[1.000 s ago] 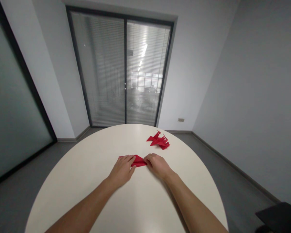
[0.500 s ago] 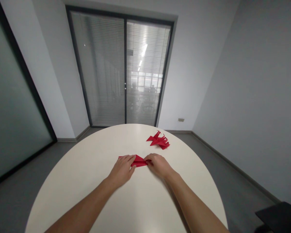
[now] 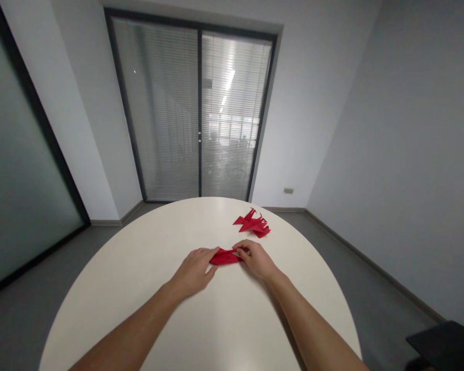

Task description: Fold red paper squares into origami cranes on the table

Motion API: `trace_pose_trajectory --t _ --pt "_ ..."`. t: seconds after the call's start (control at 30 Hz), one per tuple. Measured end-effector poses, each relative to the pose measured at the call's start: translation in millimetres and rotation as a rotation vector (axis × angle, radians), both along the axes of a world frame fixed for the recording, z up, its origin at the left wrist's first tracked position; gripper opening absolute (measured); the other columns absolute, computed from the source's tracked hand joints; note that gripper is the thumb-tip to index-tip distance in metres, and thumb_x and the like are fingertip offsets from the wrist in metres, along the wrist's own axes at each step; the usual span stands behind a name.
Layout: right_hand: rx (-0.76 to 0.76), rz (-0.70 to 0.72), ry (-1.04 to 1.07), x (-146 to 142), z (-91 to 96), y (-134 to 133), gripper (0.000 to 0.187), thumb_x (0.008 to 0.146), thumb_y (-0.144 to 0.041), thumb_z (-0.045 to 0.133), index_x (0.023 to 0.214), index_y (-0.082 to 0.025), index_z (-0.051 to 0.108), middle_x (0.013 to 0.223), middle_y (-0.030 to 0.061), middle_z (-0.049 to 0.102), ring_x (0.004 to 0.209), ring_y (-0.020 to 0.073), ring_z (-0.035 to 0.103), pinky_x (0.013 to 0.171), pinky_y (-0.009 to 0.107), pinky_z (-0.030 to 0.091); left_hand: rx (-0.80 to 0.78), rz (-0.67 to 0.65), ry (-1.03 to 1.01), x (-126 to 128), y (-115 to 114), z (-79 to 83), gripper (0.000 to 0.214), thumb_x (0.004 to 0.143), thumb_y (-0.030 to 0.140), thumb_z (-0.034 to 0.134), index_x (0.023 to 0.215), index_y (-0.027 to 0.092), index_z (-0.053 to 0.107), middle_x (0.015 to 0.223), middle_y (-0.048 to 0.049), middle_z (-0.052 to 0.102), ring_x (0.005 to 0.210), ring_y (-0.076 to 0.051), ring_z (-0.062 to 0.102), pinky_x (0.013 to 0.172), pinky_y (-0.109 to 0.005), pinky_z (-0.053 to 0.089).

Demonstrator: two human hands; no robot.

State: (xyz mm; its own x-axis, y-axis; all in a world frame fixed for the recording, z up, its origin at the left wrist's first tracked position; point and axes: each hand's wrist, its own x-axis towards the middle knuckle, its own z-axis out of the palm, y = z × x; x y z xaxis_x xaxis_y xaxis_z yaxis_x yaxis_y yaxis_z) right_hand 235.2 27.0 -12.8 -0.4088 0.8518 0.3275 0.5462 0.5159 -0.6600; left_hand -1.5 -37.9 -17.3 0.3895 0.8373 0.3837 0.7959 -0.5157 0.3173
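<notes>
A folded red paper piece (image 3: 225,256) lies on the round white table (image 3: 147,257), between my two hands. My left hand (image 3: 195,270) rests flat beside it, with the fingertips pressing on the paper's left end. My right hand (image 3: 255,258) pinches the paper's right end between thumb and fingers. Part of the paper is hidden under my fingers.
A small pile of finished red folded paper figures (image 3: 253,223) sits farther back on the table, right of centre. Glass doors with blinds (image 3: 199,113) stand behind the table. A dark object (image 3: 444,340) shows at the lower right corner.
The red paper has shifted to the right and its left tip no longer sticks out past my left hand. My right hand has moved slightly back and gripped the paper's right end.
</notes>
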Motion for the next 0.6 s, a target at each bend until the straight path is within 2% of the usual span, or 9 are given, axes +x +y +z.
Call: trace_pose_trajectory --t 0.13,0.27,0.43,0.6 --pt "-0.035 0.043 -0.011 -2 3.3 -4 0.024 0.089 -0.022 0.054 0.102 -0.019 0.074 0.103 0.0071 0.074 0.090 0.0210 0.066 0.083 0.032 0.051 -0.034 0.062 -0.002 0 1 5.5 0.036 0.094 0.022 0.051 0.128 0.024 0.064 0.123 -0.0058 0.071 0.113 -0.023 0.064 0.100 -0.038 0.048" --pt "-0.048 0.106 -0.024 -5 13.6 -13 0.025 0.093 -0.031 0.055 0.098 -0.018 0.075 0.100 0.0077 0.073 0.088 0.0200 0.066 0.081 0.030 0.050 -0.056 0.158 0.022 1 2 11.1 0.029 0.097 0.023 0.048 0.115 0.022 0.070 0.114 -0.0061 0.074 0.104 -0.023 0.066 0.094 -0.036 0.049" --pt "-0.039 0.205 -0.064 -7 20.4 -22 0.030 0.081 -0.034 0.073 0.108 -0.022 0.074 0.105 0.0058 0.073 0.092 0.0215 0.066 0.082 0.030 0.050 -0.068 0.209 0.016 2 -1 15.8 0.029 0.098 0.022 0.045 0.108 0.022 0.071 0.106 -0.0051 0.075 0.098 -0.022 0.067 0.089 -0.034 0.049" --pt "-0.052 0.199 -0.089 -7 21.0 -21 0.026 0.090 -0.029 0.061 0.110 -0.022 0.075 0.109 0.0067 0.075 0.097 0.0234 0.067 0.088 0.034 0.050 -0.080 0.218 0.001 3 -3 17.7 0.029 0.099 0.024 0.043 0.107 0.024 0.071 0.104 -0.0044 0.075 0.097 -0.022 0.066 0.087 -0.032 0.048"
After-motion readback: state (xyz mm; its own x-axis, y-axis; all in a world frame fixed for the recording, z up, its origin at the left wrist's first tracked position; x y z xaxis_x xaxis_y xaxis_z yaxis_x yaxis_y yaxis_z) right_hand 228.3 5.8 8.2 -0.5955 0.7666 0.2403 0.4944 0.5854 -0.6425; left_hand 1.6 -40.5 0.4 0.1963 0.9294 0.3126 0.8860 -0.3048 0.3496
